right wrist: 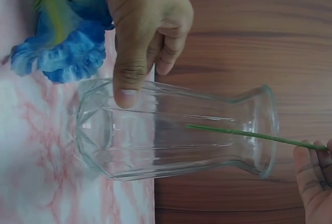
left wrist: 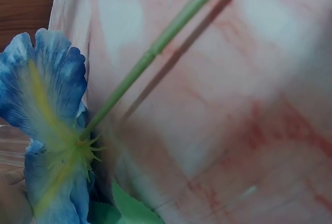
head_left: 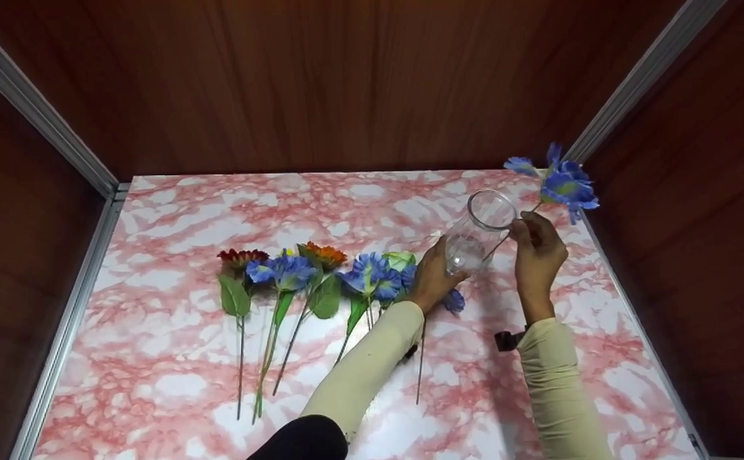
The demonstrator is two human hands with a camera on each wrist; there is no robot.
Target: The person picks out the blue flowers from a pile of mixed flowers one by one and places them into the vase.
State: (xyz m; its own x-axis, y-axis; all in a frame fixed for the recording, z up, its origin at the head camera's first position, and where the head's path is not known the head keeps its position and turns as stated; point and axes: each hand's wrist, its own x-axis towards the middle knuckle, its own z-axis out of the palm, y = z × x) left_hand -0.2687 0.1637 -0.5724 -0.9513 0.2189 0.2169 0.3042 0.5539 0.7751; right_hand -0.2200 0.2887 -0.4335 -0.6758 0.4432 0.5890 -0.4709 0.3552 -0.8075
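Note:
In the head view my left hand [head_left: 434,275] grips the lower part of a clear glass vase [head_left: 467,250], which leans with its mouth toward the right. My right hand [head_left: 541,259] pinches the stem of a blue artificial flower [head_left: 566,185] just below the bloom. The green stem [right wrist: 249,134] passes through the vase mouth in the right wrist view, its tip partway down inside the glass. There the left thumb lies along the vase wall. Close to the left wrist camera is another blue flower [left wrist: 57,130]; little of the left hand shows there.
A row of artificial flowers lies on the pink marbled tabletop [head_left: 174,390]: a dark red one [head_left: 242,257], an orange one [head_left: 325,254], blue ones [head_left: 292,273] and a pale green one [head_left: 399,259]. The left forearm covers some stems. Wooden panels [head_left: 346,89] enclose the table's back and sides.

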